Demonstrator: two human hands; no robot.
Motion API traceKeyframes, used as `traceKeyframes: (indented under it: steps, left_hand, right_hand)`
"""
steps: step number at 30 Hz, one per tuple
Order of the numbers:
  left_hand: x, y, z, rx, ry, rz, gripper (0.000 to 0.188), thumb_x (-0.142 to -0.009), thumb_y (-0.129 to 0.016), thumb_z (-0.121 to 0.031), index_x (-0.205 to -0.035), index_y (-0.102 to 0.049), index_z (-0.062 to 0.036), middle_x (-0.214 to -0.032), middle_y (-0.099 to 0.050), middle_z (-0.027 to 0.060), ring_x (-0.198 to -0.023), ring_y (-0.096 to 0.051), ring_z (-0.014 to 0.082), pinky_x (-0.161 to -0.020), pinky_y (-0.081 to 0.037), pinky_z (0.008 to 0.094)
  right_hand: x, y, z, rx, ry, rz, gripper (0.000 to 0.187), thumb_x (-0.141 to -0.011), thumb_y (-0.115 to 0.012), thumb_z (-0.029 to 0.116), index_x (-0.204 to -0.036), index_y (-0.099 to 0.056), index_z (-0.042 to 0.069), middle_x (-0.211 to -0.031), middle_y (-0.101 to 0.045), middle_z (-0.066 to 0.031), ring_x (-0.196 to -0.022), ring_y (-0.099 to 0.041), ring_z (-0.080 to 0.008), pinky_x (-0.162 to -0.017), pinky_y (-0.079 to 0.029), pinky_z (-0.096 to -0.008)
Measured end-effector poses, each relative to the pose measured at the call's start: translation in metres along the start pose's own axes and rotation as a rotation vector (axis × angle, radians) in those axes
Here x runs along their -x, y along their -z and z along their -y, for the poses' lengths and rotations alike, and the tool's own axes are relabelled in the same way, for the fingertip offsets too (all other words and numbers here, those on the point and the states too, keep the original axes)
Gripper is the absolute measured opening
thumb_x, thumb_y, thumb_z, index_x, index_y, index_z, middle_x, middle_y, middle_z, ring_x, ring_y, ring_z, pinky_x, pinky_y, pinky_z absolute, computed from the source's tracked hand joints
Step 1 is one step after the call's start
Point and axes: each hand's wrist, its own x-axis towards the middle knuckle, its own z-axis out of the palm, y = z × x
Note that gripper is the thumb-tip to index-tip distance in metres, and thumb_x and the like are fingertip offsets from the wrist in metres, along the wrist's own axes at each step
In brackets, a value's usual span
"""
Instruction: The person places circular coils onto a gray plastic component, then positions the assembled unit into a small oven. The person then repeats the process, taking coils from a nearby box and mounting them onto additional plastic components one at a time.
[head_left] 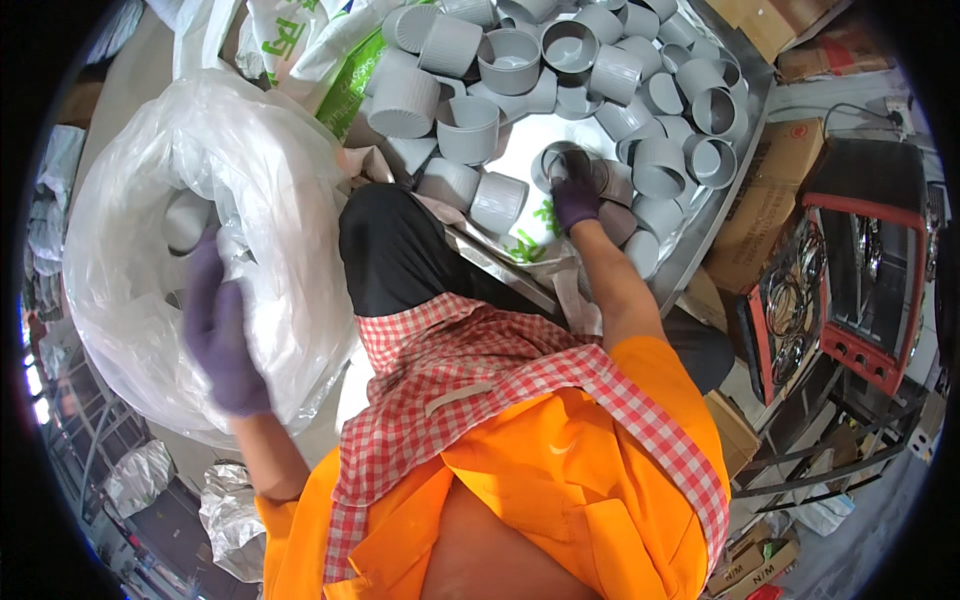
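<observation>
Here the left hand [222, 335], in a purple glove, clenches the rim of a big clear plastic bag [150, 200], holding its mouth open; grey cups show dimly inside. The right hand [574, 195], gloved too, has its fingers grasping a grey ribbed cup [556, 160] among many heaped on the metal tray [700, 215]. White sacks with green print [330, 50] lie behind; brown cardboard boxes [765, 185] stand at the right.

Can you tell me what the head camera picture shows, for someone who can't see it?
A person's purple-gloved right hand grips a grey ribbed plastic cup from a heap on a metal tray. The gloved left hand holds a big clear plastic bag.
</observation>
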Motion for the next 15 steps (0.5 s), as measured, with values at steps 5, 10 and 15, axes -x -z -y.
traceKeyframes:
  steps: [5,10,15]
  left_hand:
    - [0.002,-0.102,0.005,-0.133,-0.461,0.524,0.029,-0.075,-0.062,-0.009,-0.102,-0.058,-0.0008,-0.103,-0.058,0.019,-0.092,-0.058,0.0336,-0.081,-0.046,0.035]
    - [0.001,-0.166,-0.002,-0.023,-0.771,0.655,0.028,-0.076,-0.057,-0.012,-0.102,-0.057,-0.0025,-0.102,-0.058,0.0169,-0.094,-0.057,0.0344,-0.081,-0.046,0.0379]
    - [0.007,-0.146,0.005,-0.139,-0.932,1.108,0.02,-0.077,-0.057,-0.014,-0.095,-0.058,-0.0052,-0.087,-0.06,0.0138,-0.081,-0.058,0.0321,-0.071,-0.046,0.0396]
  right_hand:
    - [0.021,0.143,0.04,-0.649,0.103,0.155,0.021,-0.085,-0.053,0.024,-0.086,-0.058,0.004,-0.079,-0.058,-0.0193,-0.075,-0.058,-0.0354,-0.068,-0.045,-0.0423]
    - [0.081,0.266,0.086,-1.169,0.384,0.416,0.016,-0.085,-0.058,0.012,-0.095,-0.057,-0.001,-0.083,-0.059,-0.0149,-0.074,-0.058,-0.0265,-0.068,-0.046,-0.0333]
    - [0.11,0.269,0.1,-1.362,0.367,0.499,0.019,-0.085,-0.059,0.01,-0.1,-0.056,-0.001,-0.083,-0.061,-0.0119,-0.073,-0.057,-0.0147,-0.066,-0.045,-0.029]
